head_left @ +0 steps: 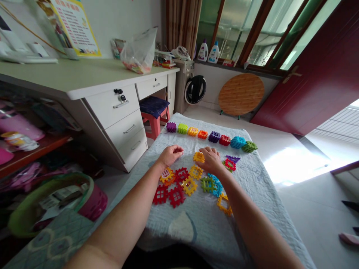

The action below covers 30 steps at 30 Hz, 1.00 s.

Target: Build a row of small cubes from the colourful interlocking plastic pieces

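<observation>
On a pale blue cloth (pixel 196 228) lie several flat plastic interlocking tiles (pixel 179 186) in red, yellow, green and blue. My left hand (pixel 169 154) rests on the cloth above them, fingers curled, with nothing visible inside. My right hand (pixel 211 158) lies palm down with its fingers on a yellow tile (pixel 198 157). Beyond both hands stands a row of assembled cubes (pixel 213 136), from purple at the left to green at the right. More loose tiles (pixel 231 163) sit just right of my right hand.
A white desk with drawers (pixel 117 108) stands to the left, a red stool (pixel 153 119) under it. A green and pink basket (pixel 56 201) sits at lower left. Tiled floor, a round wooden board (pixel 241 93) and a red door (pixel 316 74) lie to the right.
</observation>
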Available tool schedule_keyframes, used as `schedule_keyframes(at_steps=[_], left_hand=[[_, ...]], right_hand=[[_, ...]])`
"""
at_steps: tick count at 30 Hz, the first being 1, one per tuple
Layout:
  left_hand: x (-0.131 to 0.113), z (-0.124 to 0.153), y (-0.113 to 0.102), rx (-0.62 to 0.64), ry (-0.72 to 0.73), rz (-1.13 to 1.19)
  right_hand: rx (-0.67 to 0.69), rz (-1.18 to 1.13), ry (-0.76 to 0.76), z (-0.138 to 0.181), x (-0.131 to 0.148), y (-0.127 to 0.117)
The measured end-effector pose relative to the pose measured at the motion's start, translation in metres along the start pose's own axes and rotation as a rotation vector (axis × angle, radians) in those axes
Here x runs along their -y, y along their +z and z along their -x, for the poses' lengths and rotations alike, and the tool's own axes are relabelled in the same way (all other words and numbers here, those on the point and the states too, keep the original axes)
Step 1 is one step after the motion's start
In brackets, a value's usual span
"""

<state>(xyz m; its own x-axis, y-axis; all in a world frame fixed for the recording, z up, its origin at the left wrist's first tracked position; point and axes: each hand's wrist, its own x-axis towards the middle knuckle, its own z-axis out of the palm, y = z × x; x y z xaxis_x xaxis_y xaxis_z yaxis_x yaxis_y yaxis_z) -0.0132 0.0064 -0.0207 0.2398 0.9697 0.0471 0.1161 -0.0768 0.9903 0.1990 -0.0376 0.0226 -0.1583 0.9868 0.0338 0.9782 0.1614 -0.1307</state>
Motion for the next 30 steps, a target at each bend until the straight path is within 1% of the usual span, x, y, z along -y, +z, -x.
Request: schedule_keyframes(at_steps=[6, 11, 15, 20, 25, 30], left_hand=[[0.0, 0.0, -0.001, 0.006, 0.003, 0.0], [0.0, 0.0, -0.001, 0.004, 0.0, -0.012], [0.002, -0.001, -0.002, 0.004, 0.009, -0.012], [0.001, 0.0, -0.001, 0.014, 0.003, -0.01], [-0.002, 0.001, -0.001, 0.003, -0.001, -0.017], [-0.002, 0.001, 0.0, 0.003, 0.002, -0.019]], right_hand=[[0.018, 0.012, -0.004, -0.008, 0.008, -0.001], [-0.036, -0.005, 0.017, -0.007, 0.006, 0.002], [-0.016, 0.017, 0.019, -0.004, 0.006, 0.002], [-0.022, 0.072, 0.023, -0.006, 0.006, -0.001], [0.031, 0.119, 0.029, -0.012, 0.004, -0.004], [0.063, 0.125, -0.006, -0.023, 0.003, -0.005]])
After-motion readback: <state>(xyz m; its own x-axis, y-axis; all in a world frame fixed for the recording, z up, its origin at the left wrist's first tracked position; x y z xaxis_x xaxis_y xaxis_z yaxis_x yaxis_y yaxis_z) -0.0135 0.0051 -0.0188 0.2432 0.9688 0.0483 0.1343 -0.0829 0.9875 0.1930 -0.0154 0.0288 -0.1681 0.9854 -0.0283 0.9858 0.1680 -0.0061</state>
